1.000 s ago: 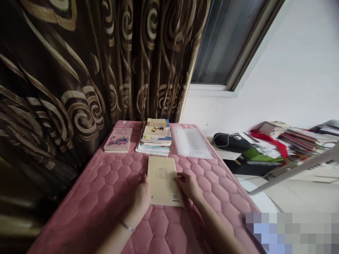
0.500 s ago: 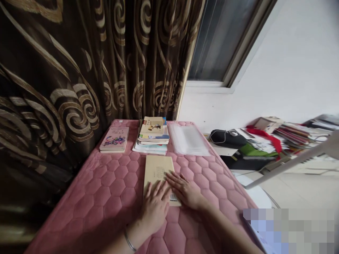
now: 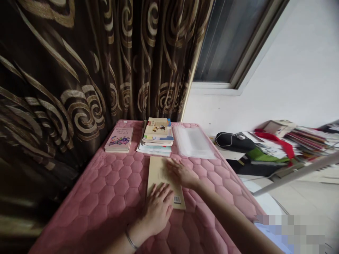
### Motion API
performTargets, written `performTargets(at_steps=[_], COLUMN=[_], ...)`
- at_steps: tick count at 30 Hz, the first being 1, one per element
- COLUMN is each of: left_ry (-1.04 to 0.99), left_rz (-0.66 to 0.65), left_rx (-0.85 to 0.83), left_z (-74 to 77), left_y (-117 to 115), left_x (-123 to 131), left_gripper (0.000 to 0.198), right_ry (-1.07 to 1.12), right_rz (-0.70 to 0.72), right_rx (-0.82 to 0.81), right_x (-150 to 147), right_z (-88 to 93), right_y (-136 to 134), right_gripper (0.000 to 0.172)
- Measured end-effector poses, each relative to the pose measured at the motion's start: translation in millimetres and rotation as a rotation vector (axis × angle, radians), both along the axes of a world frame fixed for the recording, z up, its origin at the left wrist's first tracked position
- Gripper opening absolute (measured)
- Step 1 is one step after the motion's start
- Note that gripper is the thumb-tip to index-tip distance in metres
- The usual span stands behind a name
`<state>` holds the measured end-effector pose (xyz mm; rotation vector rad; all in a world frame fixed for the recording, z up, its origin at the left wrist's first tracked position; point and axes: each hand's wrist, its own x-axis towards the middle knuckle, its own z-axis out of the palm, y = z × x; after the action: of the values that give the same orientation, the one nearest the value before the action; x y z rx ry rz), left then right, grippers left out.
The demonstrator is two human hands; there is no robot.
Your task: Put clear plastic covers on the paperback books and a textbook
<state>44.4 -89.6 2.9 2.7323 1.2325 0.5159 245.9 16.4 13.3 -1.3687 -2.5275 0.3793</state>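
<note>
A tan book (image 3: 159, 171) lies closed on the pink quilted mattress (image 3: 111, 197), its printed text and a barcode facing up. My left hand (image 3: 159, 208) rests on its lower left part, fingers stretched out. Farther up, at its right side, my right hand (image 3: 182, 173) lies flat with the fingers extended and slightly blurred. Neither hand grips anything. Beyond the book is a stack of books (image 3: 157, 132), and left of that a smaller pile with a pink illustrated cover (image 3: 119, 138). Clear plastic sheets (image 3: 194, 141) lie to the stack's right.
A dark patterned curtain (image 3: 87, 70) hangs along the left and back. Right of the mattress are a black pouch with a white cable (image 3: 234, 141), a red cloth (image 3: 278, 139), piled books and papers (image 3: 307, 139), and a slanting pale pole (image 3: 291, 173).
My right hand has slid up the book, away from me, uncovering the barcode. My left hand stays on the lower part. The whole view has shifted slightly.
</note>
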Motion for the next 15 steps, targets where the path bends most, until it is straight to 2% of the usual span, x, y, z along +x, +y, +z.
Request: performTargets(at_steps=[3,5,8,11,15], left_ry=[-0.031,-0.024,-0.008,0.000,0.001], left_rz=[0.019,0.018,-0.010,-0.043,-0.065], left_rx=[-0.054,-0.058,-0.023,-0.025,-0.044], left_z=[-5.7,-11.3,-16.9,-16.3,-10.0], left_y=[-0.8,-1.4,-1.2,-0.5,-1.2], left_x=[-7.3,-11.7,-16.1,-18.7,-21.6], left_gripper=[0.037,0.031,0.038,0.050,0.053], right_ry=[0.095,0.104,0.062,0.017,-0.042], right_rz=[0.333,0.406,0.380,0.310,0.177], right_rx=[-0.099,-0.152,-0.161,-0.121,-0.066], right_x=[-28.7,-44.1,-57.3,-62.8,-68.4], right_z=[11.0,12.6,8.0,0.7,-3.8], right_y=[-23.8,-31.1,-22.0,3.6,39.7], right_gripper=[0.047,0.047,0.047,0.048,0.048])
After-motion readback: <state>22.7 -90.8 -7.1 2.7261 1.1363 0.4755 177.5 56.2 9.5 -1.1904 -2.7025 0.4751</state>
